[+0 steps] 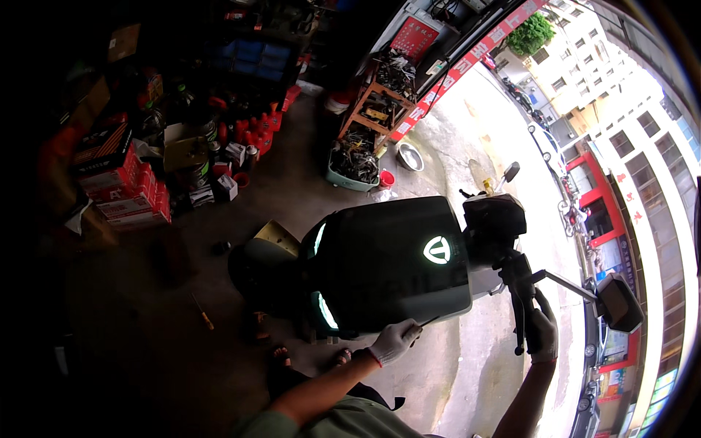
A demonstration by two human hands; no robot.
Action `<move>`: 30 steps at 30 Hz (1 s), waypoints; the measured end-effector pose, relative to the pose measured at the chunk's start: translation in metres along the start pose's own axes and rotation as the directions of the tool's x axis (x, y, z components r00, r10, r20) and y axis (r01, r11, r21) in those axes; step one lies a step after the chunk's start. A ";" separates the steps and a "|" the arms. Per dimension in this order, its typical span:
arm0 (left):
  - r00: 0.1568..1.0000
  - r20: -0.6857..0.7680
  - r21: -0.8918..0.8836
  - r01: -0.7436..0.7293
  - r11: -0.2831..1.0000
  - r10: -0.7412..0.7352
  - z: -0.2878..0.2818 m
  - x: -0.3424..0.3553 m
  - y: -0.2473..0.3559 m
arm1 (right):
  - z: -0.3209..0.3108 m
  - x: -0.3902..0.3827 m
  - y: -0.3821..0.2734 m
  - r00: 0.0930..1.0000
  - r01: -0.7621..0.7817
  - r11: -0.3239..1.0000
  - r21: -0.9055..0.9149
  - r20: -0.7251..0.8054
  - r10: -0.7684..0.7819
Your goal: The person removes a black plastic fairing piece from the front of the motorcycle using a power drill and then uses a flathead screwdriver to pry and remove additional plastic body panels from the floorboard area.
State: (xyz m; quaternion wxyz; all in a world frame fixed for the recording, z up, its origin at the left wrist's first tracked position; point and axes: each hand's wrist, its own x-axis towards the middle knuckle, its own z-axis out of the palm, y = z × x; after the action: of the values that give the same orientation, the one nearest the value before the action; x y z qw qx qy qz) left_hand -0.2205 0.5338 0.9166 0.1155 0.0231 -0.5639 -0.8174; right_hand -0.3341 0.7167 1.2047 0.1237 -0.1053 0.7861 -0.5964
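Observation:
My left hand [395, 343], in a white knit glove with a red cuff, is closed around a thin dark rod-shaped tool [431, 321]. Its tip reaches the near edge of a scooter's large dark body panel [387, 270]; whether it touches cannot be made out. The panel carries a lit white emblem [437, 250] and two light strips [325, 310]. Over to the right, my gloved right hand [542, 332] grips the scooter's handlebar grip [522, 296], beside a black lever [520, 339]. A rear-view mirror [619, 303] sticks out on its stalk beyond that hand.
A screwdriver [207, 320] lies on the floor at left. Red and white boxes [131, 193] and red bottles [255, 131] stand in the dark back left. Behind the scooter are a bin of metal parts [354, 164], a wooden shelf [378, 108] and a metal basin [410, 156].

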 end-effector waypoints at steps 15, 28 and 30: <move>0.980 -0.195 0.051 -0.028 0.998 0.038 0.037 -0.003 -0.036 | -0.027 0.019 0.036 0.986 0.092 0.981 0.170 0.123 -0.114; 0.927 -0.374 0.272 0.132 0.953 -0.021 0.154 -0.018 -0.097 | -0.061 0.040 0.088 0.959 0.034 0.920 0.390 0.246 -0.140; 0.926 -0.377 0.254 0.096 0.962 0.007 0.170 -0.022 -0.106 | -0.065 0.043 0.092 0.960 0.052 0.899 0.436 0.227 -0.165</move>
State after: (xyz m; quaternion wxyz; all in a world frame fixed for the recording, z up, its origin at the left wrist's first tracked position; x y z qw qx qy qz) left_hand -0.2450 0.7302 0.8779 0.1978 0.2068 -0.6362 -0.7165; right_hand -0.3971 0.7872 1.1296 0.2111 -0.1965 0.6070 -0.7406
